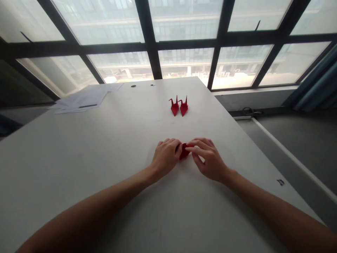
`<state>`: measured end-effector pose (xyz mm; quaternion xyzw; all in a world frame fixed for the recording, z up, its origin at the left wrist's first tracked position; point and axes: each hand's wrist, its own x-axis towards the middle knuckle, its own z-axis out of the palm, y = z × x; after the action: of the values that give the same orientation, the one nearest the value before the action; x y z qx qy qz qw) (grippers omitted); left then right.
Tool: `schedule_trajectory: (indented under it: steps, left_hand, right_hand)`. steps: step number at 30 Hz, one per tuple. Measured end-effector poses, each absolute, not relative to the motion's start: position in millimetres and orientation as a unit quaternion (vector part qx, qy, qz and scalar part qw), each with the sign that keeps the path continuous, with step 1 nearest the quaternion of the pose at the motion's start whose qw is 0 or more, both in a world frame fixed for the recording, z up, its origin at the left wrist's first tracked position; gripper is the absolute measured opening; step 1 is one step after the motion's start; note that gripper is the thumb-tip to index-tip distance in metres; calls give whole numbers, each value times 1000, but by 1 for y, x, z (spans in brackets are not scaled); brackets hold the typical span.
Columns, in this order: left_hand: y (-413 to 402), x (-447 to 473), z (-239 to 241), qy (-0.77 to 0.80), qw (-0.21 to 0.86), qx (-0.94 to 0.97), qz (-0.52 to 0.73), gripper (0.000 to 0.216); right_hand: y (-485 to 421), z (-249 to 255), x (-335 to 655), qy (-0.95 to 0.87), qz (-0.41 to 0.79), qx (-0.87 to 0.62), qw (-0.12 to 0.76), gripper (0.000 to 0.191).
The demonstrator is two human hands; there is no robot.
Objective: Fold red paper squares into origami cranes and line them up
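A small piece of folded red paper (184, 151) lies on the white table (105, 147) between my two hands. My left hand (166, 156) has its fingers curled and presses the paper's left side. From the right, my right hand (207, 158) pinches the paper's top edge with fingertips together. Most of the paper is hidden by my fingers. Two finished red paper cranes (179, 105) stand side by side further back on the table, apart from both hands.
A loose stack of white sheets (84, 99) lies at the table's far left corner. Large dark-framed windows (158, 45) run behind the table. The table's right edge drops to a grey floor, with a blue curtain (316, 88) at far right.
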<state>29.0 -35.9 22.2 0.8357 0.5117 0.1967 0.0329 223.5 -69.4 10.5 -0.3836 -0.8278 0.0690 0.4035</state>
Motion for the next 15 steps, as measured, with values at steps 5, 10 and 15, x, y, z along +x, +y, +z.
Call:
schedule_trajectory:
  steps: [5,10,15]
  left_hand:
    - [-22,22,14,522,-7,830,197,18]
    - [-25,21,16,417,44,883,211,23]
    - [-30,23,13,364,84,903,210,27]
  right_hand:
    - [-66,5,218,-876,108,-391,262,29]
    - [-63,5,224,-870,123,-413,239,27]
    - [-60,3,228,-844,120,-454,259,22]
